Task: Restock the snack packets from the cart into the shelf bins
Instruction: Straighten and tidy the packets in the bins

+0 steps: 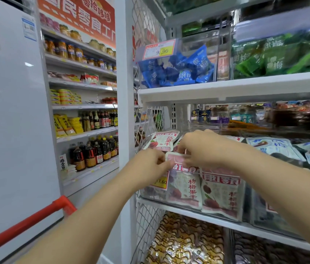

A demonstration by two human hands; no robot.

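Far left: white cabinet (pixel 7 111), red cart handle (pixel 26 223) | back wall: shelves of dark bottles (pixel 95 151) | your left hand (pixel 148 162): fingers pinching the left edge of the pink snack packet (pixel 176 159) | your right hand (pixel 203 147): fingers clamped on its top | packet at the mouth of the clear shelf bin (pixel 150 195) | blue packets (pixel 179 71) one shelf up.
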